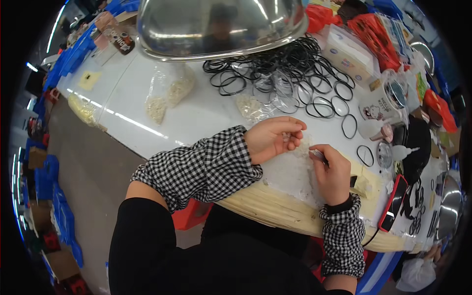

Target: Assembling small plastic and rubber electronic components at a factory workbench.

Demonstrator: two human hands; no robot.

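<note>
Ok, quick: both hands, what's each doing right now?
Left hand: fingers curled, pinching something too small to identify.
Right hand: closed on a small clear piece at the fingertips.

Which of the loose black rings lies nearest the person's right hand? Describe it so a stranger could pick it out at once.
Start at the big shiny metal bowl at the table's far edge and follow the heap of black rings down towards the hands. Just beyond the right hand lies one black ring flat on the white tabletop. Unlike the tangled heap, it lies alone, overlapping no other ring.
</note>
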